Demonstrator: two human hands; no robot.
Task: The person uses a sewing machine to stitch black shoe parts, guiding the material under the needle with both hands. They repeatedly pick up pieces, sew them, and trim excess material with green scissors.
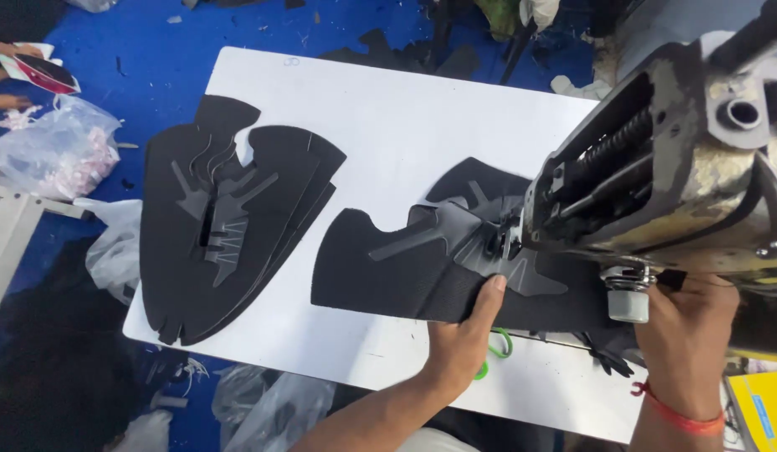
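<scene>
Stitching in progress, looks like | left hand (465,335) flat, thumb pinching edge of black shoe-upper piece (388,268) under sewing machine (664,167) needle | right hand (685,335) grip hidden, can't tell | next probably slow steady feeding | cut stack (221,226) sits well left on white table (388,109)

Stack of black cut shoe-upper panels (225,230) at left on white board (405,117); clear plastic bags (49,151) on blue floor (154,59); yellow box (761,406) at lower right
</scene>
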